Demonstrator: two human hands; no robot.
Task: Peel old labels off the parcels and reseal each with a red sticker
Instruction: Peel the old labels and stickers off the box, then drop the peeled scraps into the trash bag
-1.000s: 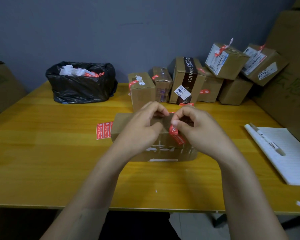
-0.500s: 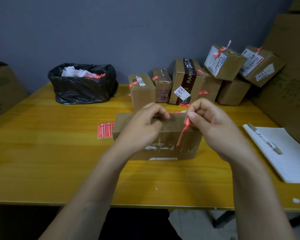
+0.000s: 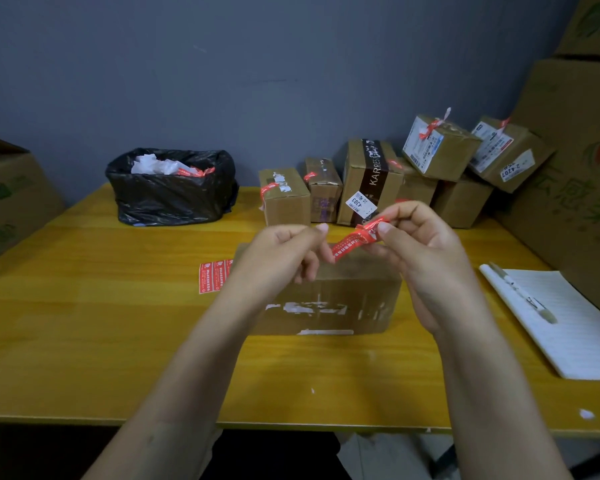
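Observation:
A brown cardboard parcel (image 3: 343, 299) lies on the yellow table (image 3: 84, 323) in front of me, with torn white label scraps on its near side. Both hands hover above its top. My right hand (image 3: 420, 251) pinches the upper end of a red sticker strip (image 3: 355, 239) between thumb and fingers. My left hand (image 3: 284, 251) pinches the strip's lower end, and the strip stretches slanted between the two hands, off the box. A sheet of red stickers (image 3: 213, 277) lies flat just left of the parcel, partly hidden by my left wrist.
A black rubbish bag (image 3: 170, 194) holding white scraps sits at the back left. Several small parcels (image 3: 371, 181) with red stickers stand along the back wall. A notepad (image 3: 568, 323) with a pen (image 3: 523, 292) lies at the right. Large cartons flank both table sides.
My right hand has peeled the red strip up off the parcel's top and lifted it. My left hand has left the box top and now pinches the strip's other end.

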